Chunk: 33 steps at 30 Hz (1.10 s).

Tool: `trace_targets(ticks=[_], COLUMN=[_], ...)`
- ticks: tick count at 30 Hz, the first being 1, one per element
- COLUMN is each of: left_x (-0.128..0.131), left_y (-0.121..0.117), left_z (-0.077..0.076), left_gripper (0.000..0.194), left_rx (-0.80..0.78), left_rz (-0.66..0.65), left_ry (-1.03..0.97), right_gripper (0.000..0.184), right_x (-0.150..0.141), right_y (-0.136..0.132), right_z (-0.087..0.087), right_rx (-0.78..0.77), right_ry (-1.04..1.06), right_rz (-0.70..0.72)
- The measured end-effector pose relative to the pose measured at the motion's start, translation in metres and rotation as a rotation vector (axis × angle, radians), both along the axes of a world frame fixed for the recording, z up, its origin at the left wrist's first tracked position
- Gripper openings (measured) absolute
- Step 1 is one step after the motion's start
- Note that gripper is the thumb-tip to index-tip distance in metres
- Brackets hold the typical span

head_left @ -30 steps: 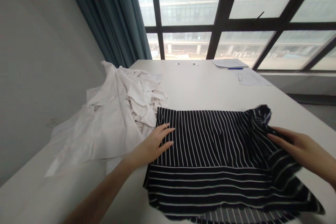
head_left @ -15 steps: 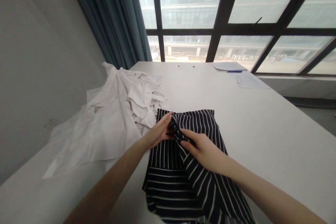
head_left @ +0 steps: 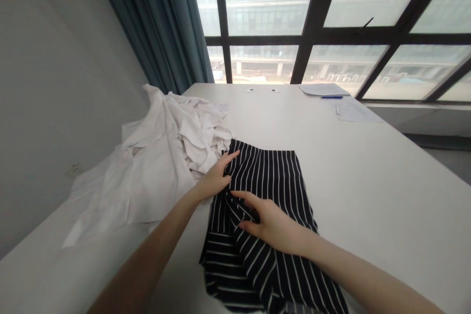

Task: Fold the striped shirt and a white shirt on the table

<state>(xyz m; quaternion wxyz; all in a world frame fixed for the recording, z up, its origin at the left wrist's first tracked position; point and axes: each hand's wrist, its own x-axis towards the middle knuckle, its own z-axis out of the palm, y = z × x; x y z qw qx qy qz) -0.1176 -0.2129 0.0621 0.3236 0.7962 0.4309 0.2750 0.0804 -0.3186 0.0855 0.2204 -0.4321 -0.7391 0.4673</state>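
Observation:
A black garment with white stripes (head_left: 274, 171), folded in layers, lies on the white table in front of me. At its upper left edge is my left hand (head_left: 214, 179), its index finger stretched over the cloth and its thumb apart; the other fingers are partly hidden. My right hand (head_left: 274, 223) rests on the middle of the garment. Its thumb and index finger are spread, with a raised fold of the striped cloth between them but not pinched. Below the hands the stripes run crosswise on the lower left part, where the cloth is bunched.
A heap of white cloth (head_left: 158, 157) lies to the left, against the grey wall (head_left: 55, 83). Papers (head_left: 326, 90) and a blue pen (head_left: 331, 97) lie at the table's far right. Behind the table (head_left: 368, 196) are a blue curtain (head_left: 165, 19) and windows.
The gathered cloth has been let go and spread out flatter, its upper left corner now extended. Both hands have moved slightly left, and their fingers have opened.

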Motion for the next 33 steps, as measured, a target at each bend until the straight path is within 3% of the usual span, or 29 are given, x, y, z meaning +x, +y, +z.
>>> trace_targets(ticks=[6, 12, 15, 17, 23, 29, 33], left_x=[-0.016, -0.027, -0.032, -0.032, -0.029, -0.028, -0.014], left_y=[0.009, 0.012, 0.014, 0.014, 0.012, 0.007, -0.008], left_z=[-0.007, -0.006, -0.007, -0.006, -0.004, -0.009, -0.001], left_gripper=[0.079, 0.08, 0.082, 0.083, 0.082, 0.081, 0.079], left_rx=[-0.072, -0.041, -0.048, -0.04, -0.04, 0.018, 0.17], left_rz=[0.032, -0.017, -0.02, -0.026, -0.044, -0.034, 0.077], left_ry=[0.144, 0.254, 0.291, 0.306, 0.332, 0.353, 0.457], right_gripper=[0.069, 0.062, 0.07, 0.066, 0.038, 0.046, 0.053], right_x=[-0.008, -0.007, -0.001, 0.007, 0.047, 0.064, 0.063], right_y=[-0.011, -0.016, -0.013, -0.01, -0.007, -0.035, -0.045], right_z=[-0.003, 0.008, 0.016, 0.024, 0.043, 0.009, -0.011], right_rx=[0.01, 0.026, -0.043, -0.082, 0.138, 0.192, 0.208], right_ry=[0.02, -0.035, 0.019, 0.035, -0.224, -0.341, -0.354], right_rz=[0.107, 0.402, 0.614, 0.678, 0.356, 0.403, 0.42])
